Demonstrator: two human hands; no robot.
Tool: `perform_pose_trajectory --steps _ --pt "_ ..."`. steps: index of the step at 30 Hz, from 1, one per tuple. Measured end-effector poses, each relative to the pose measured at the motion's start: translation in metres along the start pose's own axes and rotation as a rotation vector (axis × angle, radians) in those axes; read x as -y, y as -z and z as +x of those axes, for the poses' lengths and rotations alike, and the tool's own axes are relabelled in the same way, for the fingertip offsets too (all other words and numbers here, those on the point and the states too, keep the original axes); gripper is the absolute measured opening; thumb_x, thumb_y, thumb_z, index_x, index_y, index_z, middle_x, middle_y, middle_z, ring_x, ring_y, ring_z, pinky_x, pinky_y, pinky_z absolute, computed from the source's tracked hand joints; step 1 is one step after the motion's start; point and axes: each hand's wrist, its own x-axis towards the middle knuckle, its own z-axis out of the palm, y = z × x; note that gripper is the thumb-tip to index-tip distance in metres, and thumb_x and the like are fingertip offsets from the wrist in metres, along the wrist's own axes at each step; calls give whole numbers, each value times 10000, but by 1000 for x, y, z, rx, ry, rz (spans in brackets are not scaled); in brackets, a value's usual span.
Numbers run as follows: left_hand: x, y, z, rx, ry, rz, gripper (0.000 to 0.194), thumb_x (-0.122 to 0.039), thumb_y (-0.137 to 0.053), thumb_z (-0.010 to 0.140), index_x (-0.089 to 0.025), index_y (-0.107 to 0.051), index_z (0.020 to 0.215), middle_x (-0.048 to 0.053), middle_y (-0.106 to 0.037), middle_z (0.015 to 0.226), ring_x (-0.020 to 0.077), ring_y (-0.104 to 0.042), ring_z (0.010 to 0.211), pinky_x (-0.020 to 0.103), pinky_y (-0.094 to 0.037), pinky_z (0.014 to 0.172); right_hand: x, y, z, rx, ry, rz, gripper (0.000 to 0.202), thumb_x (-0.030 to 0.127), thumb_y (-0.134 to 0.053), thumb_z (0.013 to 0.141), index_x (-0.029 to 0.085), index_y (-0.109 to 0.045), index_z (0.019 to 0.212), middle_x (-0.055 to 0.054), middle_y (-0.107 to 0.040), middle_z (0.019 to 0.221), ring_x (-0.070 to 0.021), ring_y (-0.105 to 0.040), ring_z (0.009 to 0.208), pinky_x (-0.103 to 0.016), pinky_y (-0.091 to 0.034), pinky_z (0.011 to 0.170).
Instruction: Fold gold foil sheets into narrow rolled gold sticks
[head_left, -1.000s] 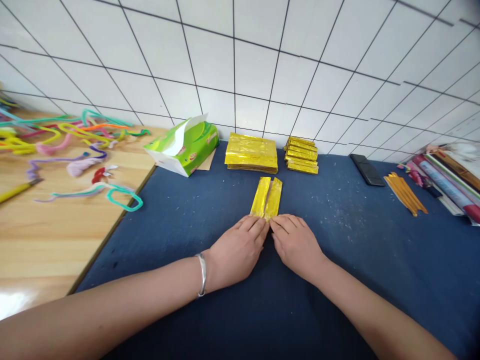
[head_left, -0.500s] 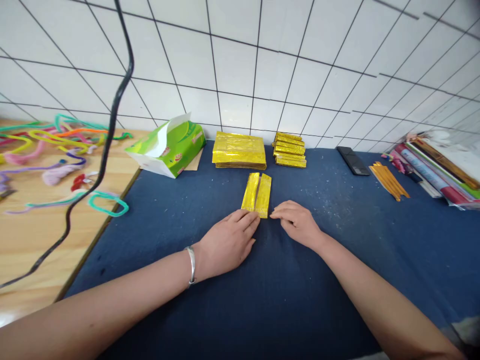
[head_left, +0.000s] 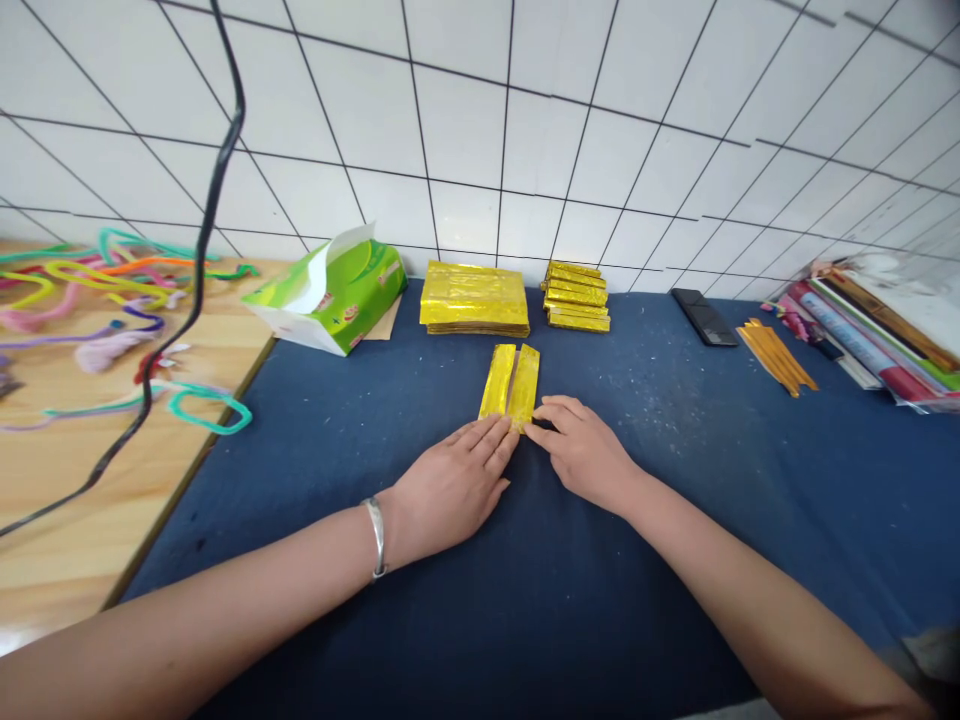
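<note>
A sheet of gold foil paper [head_left: 524, 385], with both long sides folded toward the middle, lies on the dark blue cloth. A narrow gap runs between its two flaps. My left hand [head_left: 461, 480], wearing a silver bangle, rests flat with its fingertips pressing the paper's near end. At the near right corner, my right hand [head_left: 589, 455] has its fingertips closed on the paper's edge; the exact grip is partly hidden. Beyond the paper sit a stack of flat gold sheets [head_left: 474, 295] and a pile of narrow folded gold strips [head_left: 575, 297].
A green tissue pack [head_left: 337, 290] stands at the back left. Colourful pipe cleaners [head_left: 210, 410] lie on the wooden table [head_left: 67, 530], and a black cable [head_left: 202, 240] hangs in front. To the right are a phone [head_left: 703, 317], orange-gold strips [head_left: 776, 355] and books [head_left: 870, 335].
My right hand has moved left and now touches the near right corner of the gold foil paper. My left hand stays on the near end. The view has shifted slightly.
</note>
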Motion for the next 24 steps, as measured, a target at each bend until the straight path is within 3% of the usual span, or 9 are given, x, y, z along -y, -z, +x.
perform_pose_trajectory --steps 3,9,14,19,22,24 --pt "-1 1 -1 -11 42 6 529 -346 -314 930 -62 -368 1373 168 -351 1434 261 -336 1328 388 -282 1086 4 1 0 -8 21 -8 376 105 -452 846 176 -577 1193 -101 -552 1252 -227 -333 1285 -436 -375 991" --pt "2 6 2 -40 65 4 514 -383 -329 926 -97 -426 1343 153 -464 1361 256 -421 1275 425 -273 1086 7 1 0 44 24 10 431 89 -407 852 184 -523 1257 -81 -574 1231 -203 -395 1233 -404 -400 960" --pt "4 7 3 -33 35 -4 528 -398 -332 929 -79 -435 1337 165 -461 1360 272 -435 1261 424 -276 1085 12 -1 -2 74 26 -48 423 110 -396 879 187 -480 1286 -94 -540 1264 -215 -419 1212 -400 -406 943" --pt "26 5 6 -21 -22 -67 568 -485 -343 917 -132 -412 1356 133 -431 1391 249 -402 1289 423 -283 1080 16 0 -2 72 30 -75 395 118 -388 892 151 -477 1276 -123 -536 1252 -227 -427 1197 -400 -409 925" --pt "42 4 10 -27 -79 -106 450 -424 -314 946 -228 -447 1328 54 -487 1359 184 -442 1261 414 -251 1097 15 1 -1 64 36 -77 400 118 -405 887 178 -478 1275 -106 -535 1243 -220 -427 1187 -388 -409 921" --pt "47 3 12 -49 -109 -92 417 -380 -319 953 -228 -469 1312 50 -506 1343 185 -420 1278 421 -222 1108 15 1 0 55 43 -85 392 125 -413 886 185 -489 1266 -98 -536 1238 -223 -417 1193 -388 -403 928"
